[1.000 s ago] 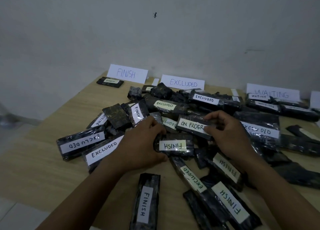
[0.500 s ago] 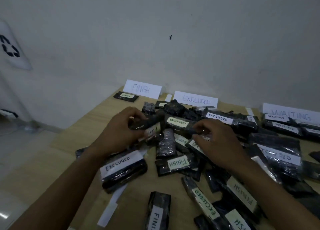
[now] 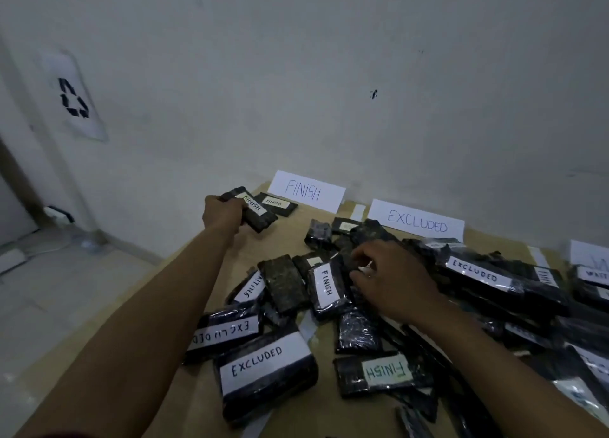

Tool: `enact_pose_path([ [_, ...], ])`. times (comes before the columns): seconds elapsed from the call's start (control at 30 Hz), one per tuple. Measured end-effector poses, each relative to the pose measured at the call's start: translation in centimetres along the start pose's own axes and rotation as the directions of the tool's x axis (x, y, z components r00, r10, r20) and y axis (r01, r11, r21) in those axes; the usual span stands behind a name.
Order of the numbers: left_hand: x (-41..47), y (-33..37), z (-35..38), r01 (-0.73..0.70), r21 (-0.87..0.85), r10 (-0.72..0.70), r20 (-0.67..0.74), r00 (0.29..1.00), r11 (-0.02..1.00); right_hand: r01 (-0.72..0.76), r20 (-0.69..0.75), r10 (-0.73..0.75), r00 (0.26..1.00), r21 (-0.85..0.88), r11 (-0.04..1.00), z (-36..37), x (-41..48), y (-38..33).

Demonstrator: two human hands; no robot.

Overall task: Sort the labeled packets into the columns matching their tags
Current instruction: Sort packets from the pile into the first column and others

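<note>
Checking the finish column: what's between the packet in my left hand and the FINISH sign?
One flat FINISH packet on the table, beside the held packet; head view.

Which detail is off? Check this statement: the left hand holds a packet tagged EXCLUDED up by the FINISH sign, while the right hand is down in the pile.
The tag is wrong. In the head view, the packet gripped by the left hand reads FINISH, not EXCLUDED. The rest stands: it is up by the FINISH sign, and the right hand is down in the pile.
</note>
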State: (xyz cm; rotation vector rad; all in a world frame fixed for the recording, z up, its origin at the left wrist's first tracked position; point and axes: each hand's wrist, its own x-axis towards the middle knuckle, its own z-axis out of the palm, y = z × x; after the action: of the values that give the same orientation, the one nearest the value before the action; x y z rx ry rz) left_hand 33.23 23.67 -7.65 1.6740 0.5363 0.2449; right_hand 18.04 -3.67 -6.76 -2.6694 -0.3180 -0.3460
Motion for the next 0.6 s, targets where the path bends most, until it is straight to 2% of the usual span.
enact_pose_path([
  [0.1, 1.4, -1.8, 0.0, -0.056, 0.312, 0.069, -0.031, 0.997, 0.948, 0.016, 0.043, -0.013, 0.999, -0.061, 0.998, 0.6, 0.2, 0.4],
  [0.23, 2.5, -4.0, 0.5, -0.199, 0.699, 0.256, 0.023, 0.966, 0.687, 0.022, 0.047, -0.019, 0.999, -0.067, 0.998, 0.8, 0.2, 0.6],
  [0.27, 2.7, -4.2, 0.7, -0.221, 0.736, 0.291, 0.033, 0.956, 0.64, 0.025, 0.048, -0.022, 0.999, -0.068, 0.997, 0.8, 0.1, 0.7],
  [0.37, 3.2, -4.4, 1.2, -0.229, 0.774, 0.325, 0.031, 0.945, 0.59, 0.034, 0.047, -0.03, 0.998, -0.079, 0.996, 0.7, 0.1, 0.6],
  [0.53, 3.3, -4.2, 1.5, -0.224, 0.765, 0.333, 0.014, 0.943, 0.604, 0.064, 0.022, -0.063, 0.998, -0.071, 0.995, 0.7, -0.3, 0.7],
  [0.6, 2.6, -4.1, 1.2, -0.229, 0.734, 0.332, 0.004, 0.943, 0.64, 0.073, 0.002, -0.073, 0.997, -0.056, 0.996, 0.5, -0.9, 0.7],
])
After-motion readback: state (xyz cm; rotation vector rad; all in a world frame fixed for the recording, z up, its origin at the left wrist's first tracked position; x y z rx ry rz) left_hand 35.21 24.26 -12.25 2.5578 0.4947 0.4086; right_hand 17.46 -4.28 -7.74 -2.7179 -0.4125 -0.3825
